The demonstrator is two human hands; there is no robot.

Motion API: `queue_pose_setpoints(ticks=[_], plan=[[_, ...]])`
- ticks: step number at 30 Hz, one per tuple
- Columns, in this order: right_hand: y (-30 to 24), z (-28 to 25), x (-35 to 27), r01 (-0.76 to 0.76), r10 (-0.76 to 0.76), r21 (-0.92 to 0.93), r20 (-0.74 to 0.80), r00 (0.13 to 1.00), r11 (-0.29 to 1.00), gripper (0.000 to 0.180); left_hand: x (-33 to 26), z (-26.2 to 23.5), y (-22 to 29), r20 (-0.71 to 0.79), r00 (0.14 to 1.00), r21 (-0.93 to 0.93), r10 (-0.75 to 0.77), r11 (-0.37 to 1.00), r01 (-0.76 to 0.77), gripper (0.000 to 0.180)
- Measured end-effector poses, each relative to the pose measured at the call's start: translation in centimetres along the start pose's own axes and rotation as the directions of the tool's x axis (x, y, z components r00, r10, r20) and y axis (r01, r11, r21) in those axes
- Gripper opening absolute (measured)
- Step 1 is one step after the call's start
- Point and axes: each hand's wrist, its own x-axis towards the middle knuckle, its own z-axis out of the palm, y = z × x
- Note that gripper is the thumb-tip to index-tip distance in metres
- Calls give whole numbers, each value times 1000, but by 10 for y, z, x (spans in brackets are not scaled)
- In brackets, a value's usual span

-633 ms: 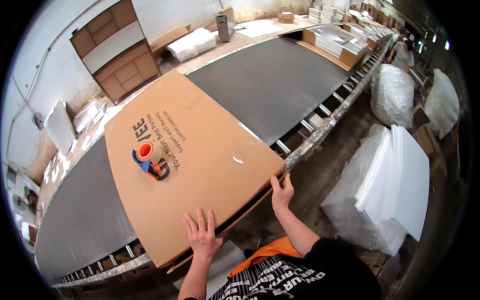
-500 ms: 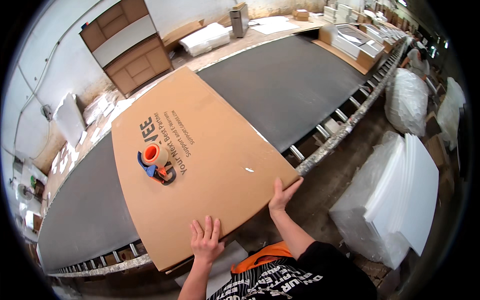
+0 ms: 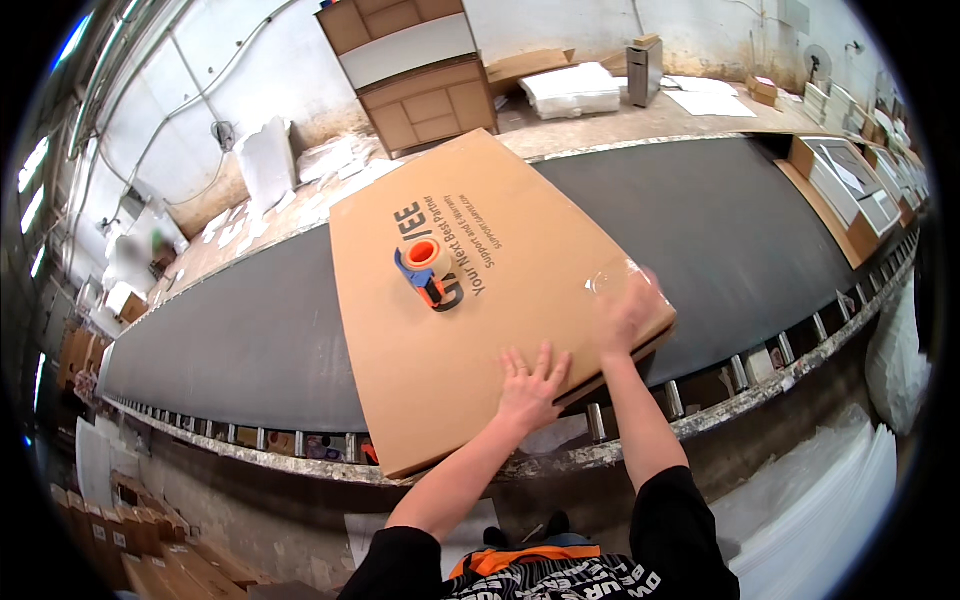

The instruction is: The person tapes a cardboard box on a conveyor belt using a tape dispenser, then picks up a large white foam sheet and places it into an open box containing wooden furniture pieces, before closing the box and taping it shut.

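A large flat cardboard box with dark print lies at an angle on the dark conveyor belt. My left hand lies flat near the box's front edge, fingers spread. Over the right-hand corner is my right hand, smeared by motion, so its fingers cannot be made out. A shiny strip, which looks like clear tape, shows beside it. On top of the box, left of its middle, rests a blue and orange tape dispenser with a tan roll; neither hand touches it.
The conveyor belt runs left to right, with metal rollers along its near edge. Boxes with white panels stand on it at right. Beyond is a ledge with a tall brown cabinet. White sheets are stacked at lower right.
The view has swung right. My right hand has left its hold on the box's right corner and moved onto the top there. My left hand stays near the front edge.
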Motion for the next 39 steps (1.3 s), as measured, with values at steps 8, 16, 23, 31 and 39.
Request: queue_pose_setpoints(ticks=[8, 16, 23, 31, 39], plan=[[-76, 219, 9, 617, -566, 228, 704, 430, 753, 49, 6, 56, 10, 56, 997, -98, 52, 994, -46, 66], [-105, 186, 39, 701, -356, 107, 909, 219, 705, 37, 2, -1, 7, 85, 994, -214, 64, 976, -45, 92], [-57, 50, 27, 483, -365, 109, 801, 475, 869, 35, -7, -1, -12, 127, 992, -189, 20, 982, 4, 87], [23, 47, 61, -62, 107, -91, 933, 342, 994, 54, -6, 3, -7, 110, 994, -192, 23, 981, -1, 90], [-85, -36, 108, -556, 32, 116, 968, 249, 823, 64, -30, -59, -34, 131, 985, -64, -115, 990, 124, 89]])
